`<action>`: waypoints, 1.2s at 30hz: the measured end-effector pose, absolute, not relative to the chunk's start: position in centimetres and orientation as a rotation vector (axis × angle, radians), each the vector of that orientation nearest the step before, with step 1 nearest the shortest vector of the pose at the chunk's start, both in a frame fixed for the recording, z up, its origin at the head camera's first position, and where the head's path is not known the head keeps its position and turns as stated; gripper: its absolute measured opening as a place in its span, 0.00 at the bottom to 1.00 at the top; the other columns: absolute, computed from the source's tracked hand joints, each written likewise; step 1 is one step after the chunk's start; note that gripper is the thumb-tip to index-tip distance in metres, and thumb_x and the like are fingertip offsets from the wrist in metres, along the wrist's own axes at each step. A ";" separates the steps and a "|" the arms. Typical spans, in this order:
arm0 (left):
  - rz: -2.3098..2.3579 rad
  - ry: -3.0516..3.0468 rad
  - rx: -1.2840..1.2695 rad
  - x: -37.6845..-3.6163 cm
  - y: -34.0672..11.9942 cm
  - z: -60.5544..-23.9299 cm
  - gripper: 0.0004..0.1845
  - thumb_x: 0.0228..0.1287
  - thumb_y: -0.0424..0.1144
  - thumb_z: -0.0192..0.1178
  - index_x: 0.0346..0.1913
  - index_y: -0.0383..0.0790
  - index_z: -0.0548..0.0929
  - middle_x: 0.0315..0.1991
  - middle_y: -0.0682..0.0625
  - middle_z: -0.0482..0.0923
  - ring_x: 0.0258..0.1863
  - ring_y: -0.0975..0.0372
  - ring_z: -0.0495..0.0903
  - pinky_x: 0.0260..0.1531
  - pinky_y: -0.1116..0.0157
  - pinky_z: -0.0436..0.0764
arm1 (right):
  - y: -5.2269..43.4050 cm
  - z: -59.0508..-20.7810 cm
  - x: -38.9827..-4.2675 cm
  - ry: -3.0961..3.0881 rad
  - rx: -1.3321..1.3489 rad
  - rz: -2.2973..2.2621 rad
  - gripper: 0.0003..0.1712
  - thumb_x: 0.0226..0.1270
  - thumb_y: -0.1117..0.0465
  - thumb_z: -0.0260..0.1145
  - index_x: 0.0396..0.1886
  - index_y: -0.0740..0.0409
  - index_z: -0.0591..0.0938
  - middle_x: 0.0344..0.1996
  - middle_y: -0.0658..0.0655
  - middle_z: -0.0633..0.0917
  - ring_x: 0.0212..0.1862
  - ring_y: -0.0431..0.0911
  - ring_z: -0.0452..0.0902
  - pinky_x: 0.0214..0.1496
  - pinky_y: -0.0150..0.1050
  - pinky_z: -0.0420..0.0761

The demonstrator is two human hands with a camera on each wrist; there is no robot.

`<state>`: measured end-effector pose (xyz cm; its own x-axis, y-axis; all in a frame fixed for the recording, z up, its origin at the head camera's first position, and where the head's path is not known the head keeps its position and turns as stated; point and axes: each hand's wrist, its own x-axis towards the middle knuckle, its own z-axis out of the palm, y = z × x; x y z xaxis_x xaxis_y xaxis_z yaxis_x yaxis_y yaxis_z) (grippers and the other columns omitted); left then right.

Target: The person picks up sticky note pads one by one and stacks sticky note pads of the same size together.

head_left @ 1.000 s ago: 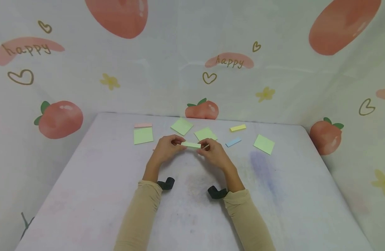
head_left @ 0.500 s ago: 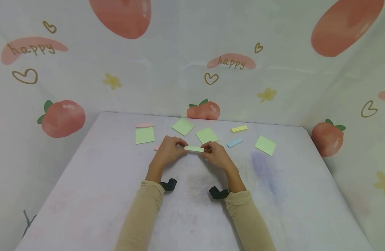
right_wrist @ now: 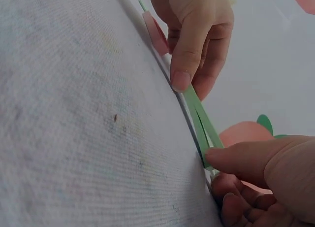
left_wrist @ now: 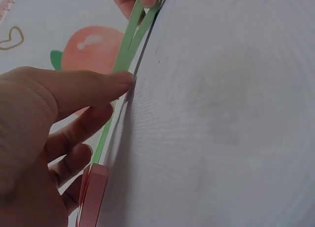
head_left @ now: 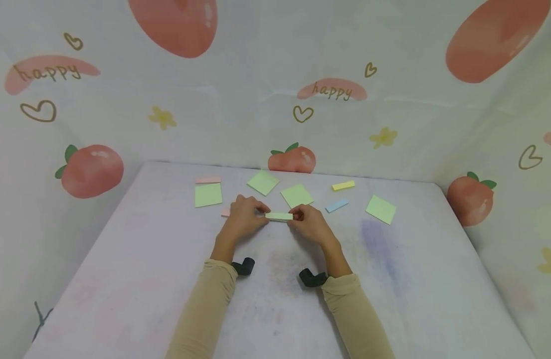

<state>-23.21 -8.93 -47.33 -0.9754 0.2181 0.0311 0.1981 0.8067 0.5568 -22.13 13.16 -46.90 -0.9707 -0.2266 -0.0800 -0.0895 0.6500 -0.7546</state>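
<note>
1. We see the left hand (head_left: pixel 244 219) pinching one end of a folded green paper strip (head_left: pixel 278 216); grip clamped on it.
2. The right hand (head_left: pixel 308 224) pinches the other end, grip likewise clamped.
3. The strip sits low over the surface (head_left: pixel 392 279), mid-way back, between both hands.
4. A pink slip (head_left: pixel 225 212) lies just behind the left hand.
5. Green square notes (head_left: pixel 208 194), a blue slip (head_left: pixel 336 205) and a yellow slip (head_left: pixel 343 185) lie beyond.

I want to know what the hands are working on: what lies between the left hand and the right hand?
In the head view a folded green strip spans the gap, left hand pinching one end, right hand the other.
</note>
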 end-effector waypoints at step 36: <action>1.334 2.675 0.026 -22.8 -16.4 -46.0 0.24 0.59 0.46 0.72 0.59 0.52 0.84 0.57 0.51 0.81 0.67 0.50 0.68 0.65 0.48 0.71 | 12.9 -46.9 -21.9 2.705 -0.232 -1.189 0.14 0.67 0.63 0.71 0.51 0.60 0.85 0.41 0.58 0.84 0.44 0.48 0.79 0.46 0.39 0.79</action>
